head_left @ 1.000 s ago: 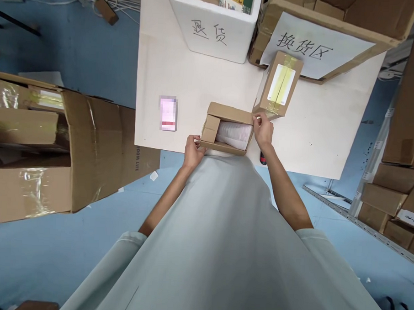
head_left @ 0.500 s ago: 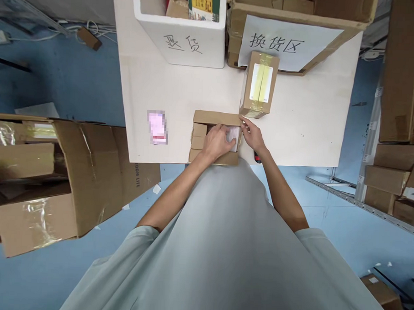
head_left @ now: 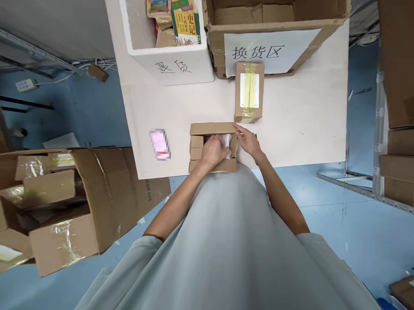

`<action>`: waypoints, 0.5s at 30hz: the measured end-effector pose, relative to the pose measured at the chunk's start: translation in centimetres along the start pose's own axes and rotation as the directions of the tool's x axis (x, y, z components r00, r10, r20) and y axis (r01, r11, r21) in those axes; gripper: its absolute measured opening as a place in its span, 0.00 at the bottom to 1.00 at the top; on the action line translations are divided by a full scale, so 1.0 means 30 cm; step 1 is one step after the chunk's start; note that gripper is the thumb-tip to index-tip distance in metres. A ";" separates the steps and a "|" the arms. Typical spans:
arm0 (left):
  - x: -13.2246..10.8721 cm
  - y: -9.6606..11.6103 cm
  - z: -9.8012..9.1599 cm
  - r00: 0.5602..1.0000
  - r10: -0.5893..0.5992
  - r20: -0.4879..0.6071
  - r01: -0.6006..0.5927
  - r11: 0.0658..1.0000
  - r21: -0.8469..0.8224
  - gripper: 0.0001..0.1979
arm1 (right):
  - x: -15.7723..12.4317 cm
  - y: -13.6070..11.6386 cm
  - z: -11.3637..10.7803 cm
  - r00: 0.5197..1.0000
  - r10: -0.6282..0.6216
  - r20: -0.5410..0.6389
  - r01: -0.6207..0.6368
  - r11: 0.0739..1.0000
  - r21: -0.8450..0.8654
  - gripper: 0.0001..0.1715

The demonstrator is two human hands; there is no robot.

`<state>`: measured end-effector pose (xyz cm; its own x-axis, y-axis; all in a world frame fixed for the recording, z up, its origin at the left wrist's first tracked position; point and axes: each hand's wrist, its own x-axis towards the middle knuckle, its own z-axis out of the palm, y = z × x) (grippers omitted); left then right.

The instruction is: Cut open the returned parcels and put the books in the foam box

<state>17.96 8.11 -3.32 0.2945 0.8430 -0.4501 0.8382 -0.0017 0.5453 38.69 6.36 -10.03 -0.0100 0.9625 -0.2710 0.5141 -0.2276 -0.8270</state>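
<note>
A small open cardboard box [head_left: 213, 128] lies at the table's near edge, its flaps folded outward. My left hand [head_left: 214, 151] reaches into it, fingers curled on a whitish, plastic-wrapped item [head_left: 226, 140] at the right side of the box. What exactly this item is, I cannot make out. My right hand [head_left: 248, 141] pinches the box's far right corner by the flap. Just beyond it stands a taped cardboard parcel [head_left: 249, 90] with a white label.
A white foam bin [head_left: 183, 65] holding books and a large cardboard carton [head_left: 214, 50] stand at the table's back. A pixelated pink object [head_left: 160, 144] lies on the left of the table [head_left: 298, 118]. Left on the floor is a big carton [head_left: 105, 191] of boxes.
The view has shifted, showing more of the bins at the back. The wrapped item now stands slightly raised in the box under my left hand. My right hand stays at the corner.
</note>
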 end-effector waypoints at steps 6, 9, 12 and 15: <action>-0.066 -0.086 -0.072 0.996 0.054 -0.078 -0.060 0.995 -0.074 0.25 | 0.008 0.008 0.010 1.000 0.005 -0.007 -0.005 1.000 0.011 0.36; -0.082 -0.099 -0.092 0.995 0.084 -0.060 -0.086 0.995 -0.039 0.20 | 0.014 0.008 0.014 1.000 -0.007 -0.020 0.007 1.000 0.001 0.35; -0.083 -0.089 -0.091 0.997 0.027 -0.067 -0.027 1.000 0.004 0.15 | 0.016 0.007 0.016 1.000 -0.008 -0.025 0.008 1.000 -0.012 0.34; -0.074 -0.075 -0.082 0.996 -0.018 -0.084 0.024 0.997 0.073 0.14 | 0.014 0.004 0.022 0.999 0.021 -0.029 -0.022 0.999 -0.027 0.35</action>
<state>14.29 7.57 -1.81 0.2395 0.8852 -0.3988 0.8764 -0.0203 0.4812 38.19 6.63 -10.56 0.0256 0.9615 -0.2737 0.5374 -0.2441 -0.8072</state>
